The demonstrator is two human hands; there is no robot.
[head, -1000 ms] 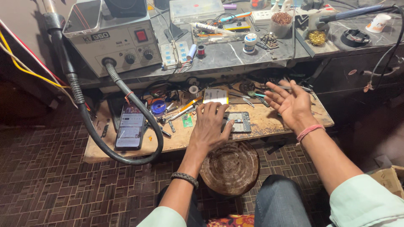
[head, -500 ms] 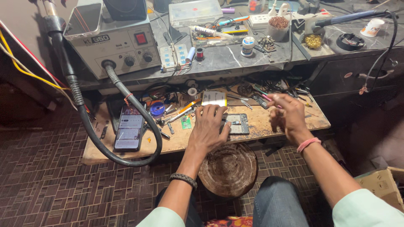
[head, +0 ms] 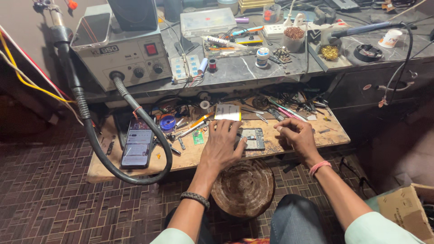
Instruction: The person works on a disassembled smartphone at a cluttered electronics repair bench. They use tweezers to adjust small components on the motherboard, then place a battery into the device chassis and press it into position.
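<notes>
Right hand [head: 296, 135] coming down from raised, open-palm pose, now curling loosely on board [head: 316, 135], gripping nothing. Left hand [head: 222, 144] staying flat, fingers spread, pressing on opened phone [head: 251, 138] at board centre. Phone lying back-off, dark internals showing. Up on bench: cup [head: 294, 38] holding coppery wool, clear box [head: 207, 21] closed, contents unclear.

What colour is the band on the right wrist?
Pink; the band sits just behind the right hand, clearest in the head view.
</notes>
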